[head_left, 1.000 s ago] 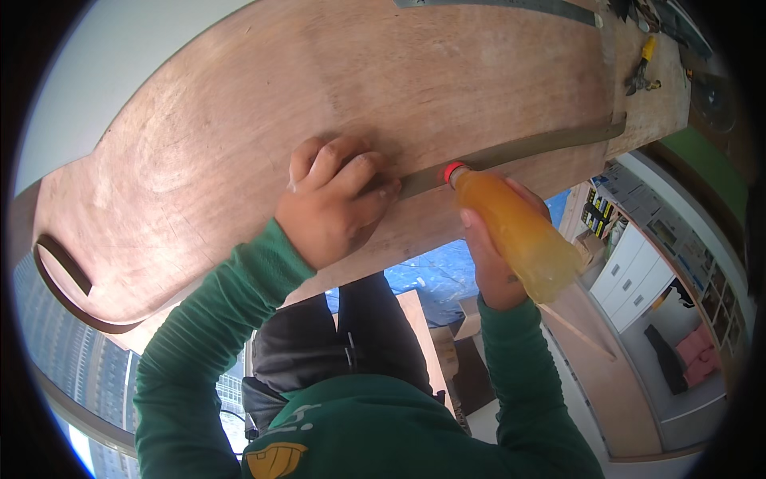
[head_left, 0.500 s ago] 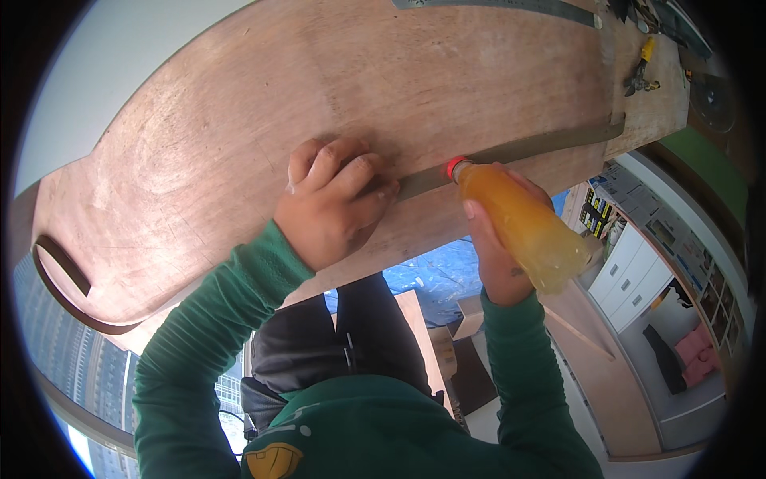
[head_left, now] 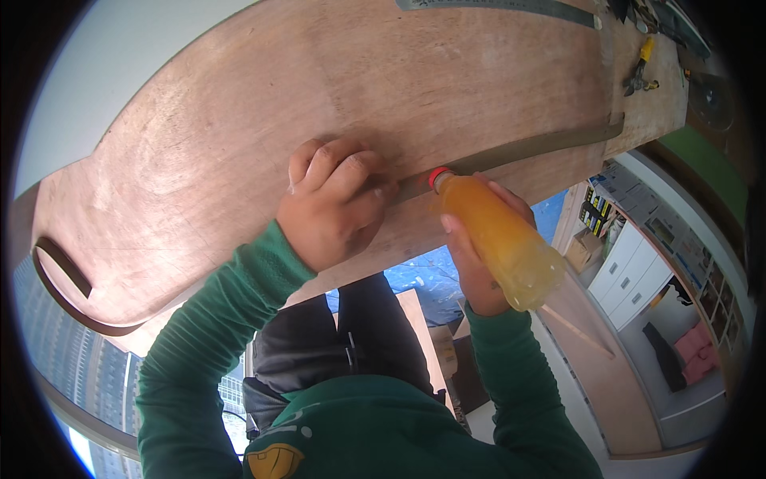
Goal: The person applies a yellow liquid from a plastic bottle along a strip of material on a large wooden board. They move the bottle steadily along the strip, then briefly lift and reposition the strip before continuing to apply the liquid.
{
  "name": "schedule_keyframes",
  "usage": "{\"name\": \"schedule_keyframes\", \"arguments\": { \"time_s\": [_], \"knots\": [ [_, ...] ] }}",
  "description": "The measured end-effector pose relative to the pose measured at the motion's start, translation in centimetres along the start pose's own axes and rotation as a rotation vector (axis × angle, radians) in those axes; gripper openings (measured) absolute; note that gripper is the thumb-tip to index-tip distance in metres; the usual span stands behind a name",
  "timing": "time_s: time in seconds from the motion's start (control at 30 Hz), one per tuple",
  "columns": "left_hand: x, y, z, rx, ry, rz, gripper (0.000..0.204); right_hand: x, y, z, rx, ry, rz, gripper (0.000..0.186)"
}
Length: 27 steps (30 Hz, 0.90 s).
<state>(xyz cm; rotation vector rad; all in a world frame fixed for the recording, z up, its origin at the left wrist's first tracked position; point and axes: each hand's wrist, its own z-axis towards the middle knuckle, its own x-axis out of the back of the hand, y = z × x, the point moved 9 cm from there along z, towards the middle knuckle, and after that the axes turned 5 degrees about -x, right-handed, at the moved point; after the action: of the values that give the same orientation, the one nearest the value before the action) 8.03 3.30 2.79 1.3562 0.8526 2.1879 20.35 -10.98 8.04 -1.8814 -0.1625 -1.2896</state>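
Observation:
A long, thin brown strip lies on a wooden board, running from the far right down toward my hands. My left hand is closed over it near the middle, fingers curled with the fingertips pinching the strip. In my right hand is a clear plastic bottle of cloudy amber liquid. Its red cap points up and left, right at the strip, close to my left fingers. Whether any liquid is coming out cannot be made out. At the left end, the strip's tail curls into a loop past the board's edge.
A metal ruler-like blade lies along the far edge. Yellow-handled pliers and other tools rest at the far right. Blue sheeting covers the floor below. A white drawer unit and a pink cloth are at the right.
My right hand has moved left along the strip with the bottle, bringing the red cap nearer to my left hand. The left hand has stayed almost in place.

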Motion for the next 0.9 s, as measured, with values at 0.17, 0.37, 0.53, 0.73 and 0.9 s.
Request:
{"name": "schedule_keyframes", "arguments": {
  "time_s": [0.17, 0.37, 0.53, 0.73, 0.9],
  "knots": [
    [0.0, -0.1, -0.1, 0.010, -0.005, 0.027, 0.028, 0.9, 2.9, 0.6, -0.184, 0.137, 0.135, 0.052],
    [0.3, -0.3, -0.3, 0.013, -0.002, 0.007, 0.032, 0.1, 2.8, 0.6, -0.130, 0.122, 0.087, 0.060],
    [0.1, -0.3, -0.3, 0.007, -0.003, 0.001, 0.032, -0.6, 1.0, -0.5, -0.150, 0.099, 0.107, 0.064],
    [0.1, -0.3, -0.3, 0.003, -0.004, 0.011, 0.033, 0.3, 1.7, -1.3, -0.131, 0.098, 0.082, 0.058],
    [-0.1, -0.2, -0.1, 0.005, -0.014, -0.002, 0.035, 0.4, 2.2, -1.6, -0.128, 0.114, 0.089, 0.060]
  ]
}}
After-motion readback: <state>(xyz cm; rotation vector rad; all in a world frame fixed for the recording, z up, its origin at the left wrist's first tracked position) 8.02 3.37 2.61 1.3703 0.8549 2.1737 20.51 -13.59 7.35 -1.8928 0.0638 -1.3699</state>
